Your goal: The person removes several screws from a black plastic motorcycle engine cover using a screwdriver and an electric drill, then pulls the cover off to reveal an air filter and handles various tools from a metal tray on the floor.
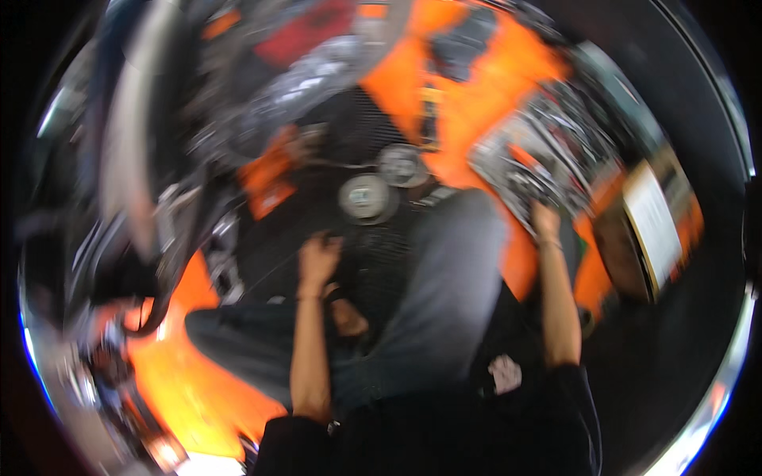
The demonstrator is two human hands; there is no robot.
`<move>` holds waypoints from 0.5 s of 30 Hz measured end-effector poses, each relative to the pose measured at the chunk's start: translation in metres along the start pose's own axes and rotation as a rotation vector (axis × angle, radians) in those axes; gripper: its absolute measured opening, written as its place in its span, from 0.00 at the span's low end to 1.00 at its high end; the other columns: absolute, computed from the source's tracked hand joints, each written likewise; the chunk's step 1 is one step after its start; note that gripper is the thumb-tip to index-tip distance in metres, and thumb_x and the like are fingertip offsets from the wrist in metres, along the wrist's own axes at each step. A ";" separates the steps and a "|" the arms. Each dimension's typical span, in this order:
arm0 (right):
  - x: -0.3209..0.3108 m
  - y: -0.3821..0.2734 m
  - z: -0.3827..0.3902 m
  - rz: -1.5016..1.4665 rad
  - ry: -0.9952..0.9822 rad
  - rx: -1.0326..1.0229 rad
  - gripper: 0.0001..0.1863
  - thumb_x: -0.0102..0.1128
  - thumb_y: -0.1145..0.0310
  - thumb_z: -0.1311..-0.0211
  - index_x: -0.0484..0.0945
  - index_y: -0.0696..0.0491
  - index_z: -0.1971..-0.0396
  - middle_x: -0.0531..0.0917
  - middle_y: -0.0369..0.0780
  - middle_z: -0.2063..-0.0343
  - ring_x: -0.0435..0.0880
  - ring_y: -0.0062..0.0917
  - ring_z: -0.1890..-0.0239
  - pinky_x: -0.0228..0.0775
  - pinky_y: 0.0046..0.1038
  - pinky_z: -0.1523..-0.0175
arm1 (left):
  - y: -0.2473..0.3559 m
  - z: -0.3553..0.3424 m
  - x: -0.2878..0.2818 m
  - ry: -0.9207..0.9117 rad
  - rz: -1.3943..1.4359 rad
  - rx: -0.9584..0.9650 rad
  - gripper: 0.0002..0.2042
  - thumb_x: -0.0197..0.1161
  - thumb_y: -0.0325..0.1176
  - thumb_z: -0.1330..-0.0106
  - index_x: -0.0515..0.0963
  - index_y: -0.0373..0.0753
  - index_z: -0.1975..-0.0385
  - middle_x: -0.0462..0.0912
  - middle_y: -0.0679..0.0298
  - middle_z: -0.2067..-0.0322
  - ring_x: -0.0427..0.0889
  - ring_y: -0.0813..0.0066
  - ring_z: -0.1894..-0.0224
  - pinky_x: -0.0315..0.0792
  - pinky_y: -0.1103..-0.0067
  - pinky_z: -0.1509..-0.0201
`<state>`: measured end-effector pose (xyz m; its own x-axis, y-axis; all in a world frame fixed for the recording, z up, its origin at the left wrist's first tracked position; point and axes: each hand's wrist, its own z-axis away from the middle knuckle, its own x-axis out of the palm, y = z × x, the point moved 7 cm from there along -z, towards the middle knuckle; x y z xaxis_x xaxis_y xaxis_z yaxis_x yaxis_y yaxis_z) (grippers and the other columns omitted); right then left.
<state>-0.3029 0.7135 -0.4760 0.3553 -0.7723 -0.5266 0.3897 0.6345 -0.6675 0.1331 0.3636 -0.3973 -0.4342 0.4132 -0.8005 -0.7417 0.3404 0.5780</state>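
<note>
The picture is smeared by motion. My left hand (320,258) hangs over the black mat (294,210) in front of my folded legs; its fingers look bent, but what they hold, if anything, does not show. Beyond it lie two round grey discs (367,198), one behind the other and apart from the hand. On the right, my right hand (546,222) reaches to the near edge of a grey tray (494,151) full of jumbled tools. An orange-and-dark tool (530,161) lies just past its blurred fingers; I cannot tell whether they touch it.
Orange sheeting (206,357) spreads under the things. A brown box (623,242) with a white panel stands right of the tray. A yellow-and-black item (430,119) and a dark grey piece (464,44) lie at the back. Blurred black parts (143,262) crowd the left.
</note>
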 end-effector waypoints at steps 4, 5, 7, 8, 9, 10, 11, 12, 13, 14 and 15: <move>0.019 0.080 -0.031 -0.197 0.039 -0.329 0.23 0.61 0.74 0.46 0.74 0.64 0.49 0.85 0.53 0.63 0.85 0.44 0.59 0.76 0.40 0.51 | 0.103 0.002 -0.110 0.548 -0.092 0.371 0.12 0.59 0.35 0.29 0.80 0.32 0.55 0.83 0.51 0.55 0.81 0.55 0.52 0.71 0.64 0.43; 0.015 0.077 -0.020 -0.081 0.062 -0.378 0.23 0.61 0.74 0.46 0.74 0.63 0.49 0.85 0.54 0.62 0.85 0.45 0.57 0.76 0.41 0.50 | 0.115 0.012 -0.151 0.720 -0.099 0.522 0.12 0.57 0.34 0.28 0.80 0.31 0.55 0.83 0.52 0.56 0.80 0.56 0.51 0.70 0.65 0.42; 0.022 0.042 0.021 0.141 0.046 -0.503 0.22 0.61 0.73 0.46 0.74 0.61 0.49 0.84 0.56 0.60 0.84 0.49 0.55 0.75 0.41 0.48 | 0.120 0.033 -0.235 1.007 -0.395 0.589 0.16 0.57 0.37 0.26 0.78 0.28 0.52 0.81 0.47 0.54 0.79 0.51 0.50 0.69 0.64 0.42; 0.014 0.049 0.021 0.165 0.072 -0.513 0.22 0.62 0.74 0.47 0.75 0.60 0.49 0.83 0.55 0.56 0.81 0.51 0.51 0.74 0.44 0.46 | 0.124 0.031 -0.259 1.105 -0.520 0.605 0.19 0.58 0.40 0.27 0.77 0.27 0.50 0.81 0.45 0.53 0.78 0.49 0.49 0.69 0.64 0.42; 0.014 0.043 0.025 0.179 0.063 -0.500 0.22 0.61 0.75 0.47 0.76 0.60 0.50 0.83 0.54 0.55 0.81 0.51 0.50 0.73 0.44 0.46 | 0.116 0.025 -0.286 1.139 -0.665 0.450 0.21 0.58 0.42 0.27 0.77 0.27 0.49 0.81 0.44 0.53 0.78 0.47 0.49 0.69 0.63 0.43; 0.002 0.027 0.030 0.216 0.091 -0.505 0.22 0.61 0.76 0.48 0.76 0.59 0.50 0.83 0.53 0.55 0.80 0.50 0.49 0.72 0.45 0.46 | 0.091 0.012 -0.311 1.176 -0.759 0.280 0.23 0.58 0.44 0.27 0.76 0.27 0.47 0.81 0.42 0.52 0.78 0.44 0.48 0.69 0.63 0.43; -0.003 0.023 0.028 0.232 0.155 -0.600 0.22 0.60 0.77 0.48 0.77 0.58 0.50 0.83 0.52 0.55 0.80 0.51 0.51 0.72 0.45 0.46 | 0.050 -0.017 -0.339 1.009 -0.677 0.154 0.27 0.55 0.48 0.27 0.74 0.26 0.45 0.79 0.40 0.49 0.77 0.44 0.46 0.69 0.65 0.42; -0.006 0.020 0.025 0.252 0.222 -0.699 0.22 0.59 0.79 0.49 0.78 0.57 0.50 0.83 0.51 0.56 0.80 0.52 0.52 0.71 0.46 0.47 | 0.029 -0.038 -0.347 0.842 -0.602 0.118 0.27 0.55 0.49 0.26 0.74 0.26 0.44 0.79 0.40 0.48 0.77 0.45 0.45 0.69 0.65 0.42; -0.005 0.028 0.012 0.324 0.260 -0.697 0.23 0.59 0.80 0.50 0.79 0.55 0.50 0.83 0.50 0.55 0.79 0.51 0.54 0.70 0.45 0.47 | 0.015 -0.057 -0.350 0.674 -0.523 0.084 0.28 0.54 0.50 0.26 0.73 0.26 0.44 0.78 0.39 0.47 0.77 0.46 0.45 0.69 0.65 0.42; -0.003 0.030 0.006 0.364 0.247 -0.695 0.24 0.60 0.79 0.50 0.78 0.55 0.49 0.83 0.49 0.54 0.78 0.50 0.53 0.69 0.45 0.45 | -0.002 -0.070 -0.350 0.513 -0.443 0.038 0.29 0.53 0.51 0.26 0.73 0.26 0.43 0.78 0.39 0.46 0.78 0.47 0.44 0.69 0.66 0.41; -0.003 0.027 0.000 0.402 0.241 -0.699 0.25 0.60 0.78 0.50 0.77 0.54 0.48 0.82 0.49 0.52 0.77 0.49 0.51 0.68 0.44 0.43 | -0.013 -0.079 -0.344 0.441 -0.300 -0.004 0.31 0.53 0.54 0.27 0.72 0.28 0.41 0.77 0.40 0.45 0.80 0.51 0.47 0.70 0.67 0.43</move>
<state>-0.2931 0.7326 -0.4921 0.1327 -0.5279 -0.8389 -0.3718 0.7581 -0.5358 0.2517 0.1504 -0.1425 -0.3756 -0.0963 -0.9218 -0.8677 0.3859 0.3132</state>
